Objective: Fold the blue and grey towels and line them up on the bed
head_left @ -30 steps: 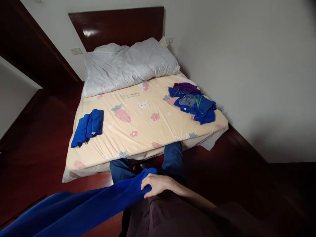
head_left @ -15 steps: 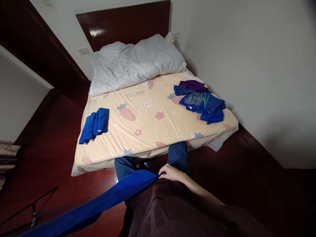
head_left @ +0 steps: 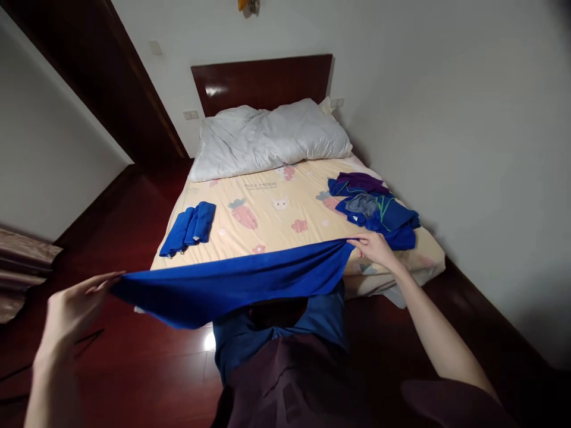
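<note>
1. at the near edge of the bed, a blue cloth hangs stretched from left to right.
2. the left hand pinches its left end; the right hand pinches its upper right corner.
3. beyond it, folded blue bundles lie left on the bed, a loose heap of clothes right.
4. spreading the cloth looks like the step; folding next would call for firm grips and matched corners.

A dark maroon top is worn with blue trousers.
</note>
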`<state>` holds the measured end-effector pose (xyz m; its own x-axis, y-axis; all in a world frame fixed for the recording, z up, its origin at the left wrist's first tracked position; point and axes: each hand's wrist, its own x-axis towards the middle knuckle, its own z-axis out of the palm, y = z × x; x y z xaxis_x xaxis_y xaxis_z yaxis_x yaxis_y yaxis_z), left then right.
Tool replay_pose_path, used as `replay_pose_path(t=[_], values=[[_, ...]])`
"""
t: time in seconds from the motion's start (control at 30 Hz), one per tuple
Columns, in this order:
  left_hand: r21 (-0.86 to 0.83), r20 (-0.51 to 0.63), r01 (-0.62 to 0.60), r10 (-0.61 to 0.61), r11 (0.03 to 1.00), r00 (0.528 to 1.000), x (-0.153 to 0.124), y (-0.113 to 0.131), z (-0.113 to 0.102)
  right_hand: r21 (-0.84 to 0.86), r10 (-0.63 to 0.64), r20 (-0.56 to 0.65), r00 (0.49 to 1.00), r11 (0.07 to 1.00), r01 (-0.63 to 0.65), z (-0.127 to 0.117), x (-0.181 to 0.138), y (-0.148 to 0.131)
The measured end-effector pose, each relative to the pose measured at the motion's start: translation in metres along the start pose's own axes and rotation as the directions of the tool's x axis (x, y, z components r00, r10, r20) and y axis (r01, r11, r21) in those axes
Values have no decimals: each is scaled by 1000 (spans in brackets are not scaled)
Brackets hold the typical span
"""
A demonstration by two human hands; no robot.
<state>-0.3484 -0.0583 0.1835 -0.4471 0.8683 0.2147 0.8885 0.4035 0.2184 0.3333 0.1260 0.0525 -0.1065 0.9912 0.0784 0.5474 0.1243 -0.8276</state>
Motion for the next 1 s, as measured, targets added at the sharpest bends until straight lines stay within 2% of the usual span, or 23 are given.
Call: replay_pose_path(t=[0.07,0.17,0.27,0.37,0.5,0.7,0.77,0.87,1.0], values=[[-10,32,-63,63,998,997,27,11,22,-47,-34,-128,991,999,28,-13,16,-3],[-3,61,-113,113,994,992,63,37,41,-10,-46,-336,941,999,45,-28,38,0],[-136,8,-158,160,978,987,85,62,50,139,-26,-407,913,986,90,-41,54,8],[-288,24,-182,197,940,980,95,80,56,225,-21,-398,917,967,120,-54,60,13],[-423,104,-85,141,902,985,93,85,63,253,-25,-362,932,959,124,-66,52,16],[-343,149,-141,202,929,968,81,63,62,245,73,-200,977,969,-22,-85,17,26],[-365,237,-142,240,920,942,76,54,56,226,110,-138,984,971,-77,-95,4,28],[-440,392,-91,282,894,875,73,46,47,212,170,-84,982,966,-149,-111,-8,26],[-454,498,-35,286,890,819,80,52,38,198,250,-63,966,952,-234,-127,-3,21]])
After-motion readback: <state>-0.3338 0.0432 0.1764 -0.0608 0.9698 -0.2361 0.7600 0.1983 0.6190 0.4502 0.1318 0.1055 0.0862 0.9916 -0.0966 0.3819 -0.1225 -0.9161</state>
